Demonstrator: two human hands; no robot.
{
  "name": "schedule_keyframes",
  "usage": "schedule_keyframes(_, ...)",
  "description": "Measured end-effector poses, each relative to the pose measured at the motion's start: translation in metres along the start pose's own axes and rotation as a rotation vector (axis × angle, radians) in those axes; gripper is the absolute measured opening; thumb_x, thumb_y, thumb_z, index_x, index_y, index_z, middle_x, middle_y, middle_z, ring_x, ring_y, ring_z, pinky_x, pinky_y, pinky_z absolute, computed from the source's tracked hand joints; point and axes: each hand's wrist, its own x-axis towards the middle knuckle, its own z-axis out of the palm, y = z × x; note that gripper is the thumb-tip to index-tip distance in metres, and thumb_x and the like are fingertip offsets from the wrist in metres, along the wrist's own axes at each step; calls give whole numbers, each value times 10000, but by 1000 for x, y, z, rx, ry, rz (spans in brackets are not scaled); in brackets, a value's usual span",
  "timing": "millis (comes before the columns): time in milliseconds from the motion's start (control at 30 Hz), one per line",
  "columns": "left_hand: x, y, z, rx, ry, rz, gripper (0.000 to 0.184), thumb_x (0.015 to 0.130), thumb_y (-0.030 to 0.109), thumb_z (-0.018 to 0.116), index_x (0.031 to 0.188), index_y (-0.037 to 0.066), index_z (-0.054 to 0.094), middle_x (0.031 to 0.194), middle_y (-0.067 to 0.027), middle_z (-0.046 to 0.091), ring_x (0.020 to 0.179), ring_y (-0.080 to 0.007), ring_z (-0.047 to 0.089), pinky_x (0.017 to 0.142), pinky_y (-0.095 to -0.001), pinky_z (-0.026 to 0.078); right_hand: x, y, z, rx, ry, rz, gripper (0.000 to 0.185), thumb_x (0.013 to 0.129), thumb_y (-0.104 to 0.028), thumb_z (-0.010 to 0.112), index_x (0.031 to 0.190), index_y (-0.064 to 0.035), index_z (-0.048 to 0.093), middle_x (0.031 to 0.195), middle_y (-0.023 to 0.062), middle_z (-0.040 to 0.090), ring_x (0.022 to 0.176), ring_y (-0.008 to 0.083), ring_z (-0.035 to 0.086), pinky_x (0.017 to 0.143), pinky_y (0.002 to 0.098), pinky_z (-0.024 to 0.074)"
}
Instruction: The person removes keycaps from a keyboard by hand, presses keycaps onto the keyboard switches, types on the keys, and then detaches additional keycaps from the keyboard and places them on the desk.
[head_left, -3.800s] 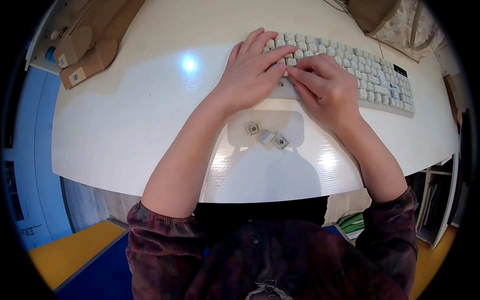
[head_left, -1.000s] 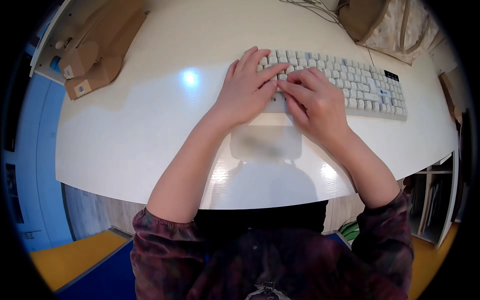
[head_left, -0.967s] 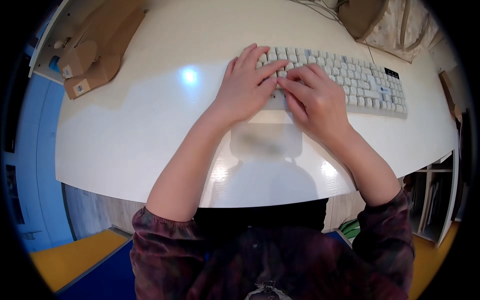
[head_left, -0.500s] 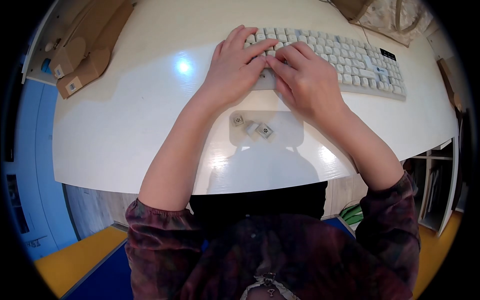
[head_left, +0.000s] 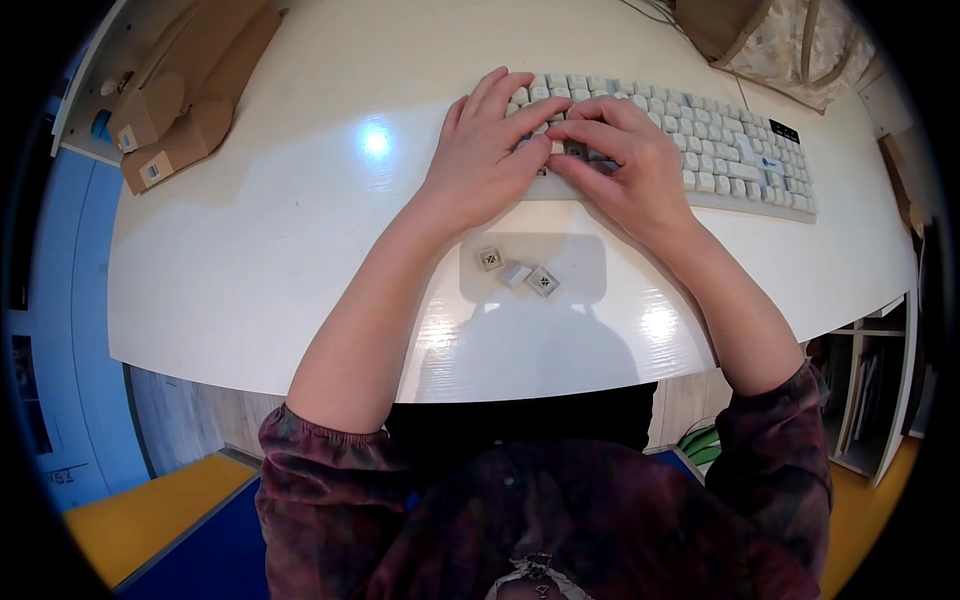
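Note:
The white keyboard [head_left: 720, 150] lies at a slant on the white desk. Over its left end rests my left hand [head_left: 485, 155], fingers spread, its thumb tip close to a keycap [head_left: 557, 147] in the lower rows. My right hand [head_left: 625, 165] has its index finger and thumb on either side of that keycap. Dark uncovered switches show beside it, between the fingers. Nearer the desk's front edge, three loose keycaps lie together: one upside down at left [head_left: 489, 259], a pale one in the middle [head_left: 516, 274] and another upside down at right [head_left: 542, 281].
Brown cardboard pieces [head_left: 180, 125] lie at the back left of the desk [head_left: 250, 250]. A beige bag [head_left: 780, 50] and a cable [head_left: 655, 14] are at the back right. Below the desk at right is an open shelf [head_left: 860, 400].
My right index finger and thumb have parted a little, and a keycap and uncovered switches show between them. My left hand stays over the keyboard's left end. The whole view has shifted slightly.

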Motion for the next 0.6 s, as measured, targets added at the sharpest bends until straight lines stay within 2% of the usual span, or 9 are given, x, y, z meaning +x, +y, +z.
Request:
schedule_keyframes(333,0,5,-3,-20,-20,-8,441,1013,280,425,1398,143,589,1548,-126,405,1513,-311,225,1226,-458,148,1,5,-5,80,-90,117,150,808,-185,771,933,-102,766,947,39,686,865,241,661,700,359,531)
schedule_keyframes(400,-1,5,-3,-34,-18,-7,441,1016,274,417,1400,140,588,1547,-124,405,1514,-312,221,1226,-462,146,1,2,-5,53,-73,74,147,813,-183,766,934,-100,764,948,39,686,871,241,660,703,360,530)
schedule_keyframes(500,1,5,-8,-7,-81,-38,496,992,310,435,1442,147,566,1607,-102,323,1518,-307,193,1222,-426,202,2,1,-4,18,-53,35,145,818,-184,762,936,-99,763,945,39,685,878,240,659,707,362,529)
schedule_keyframes(600,-2,3,-2,-15,-6,13,442,1018,278,419,1403,139,584,1537,-127,411,1511,-315,225,1224,-465,151,1,2,-3,18,-53,56,149,817,-187,764,939,-102,763,938,36,682,880,238,659,708,362,528)
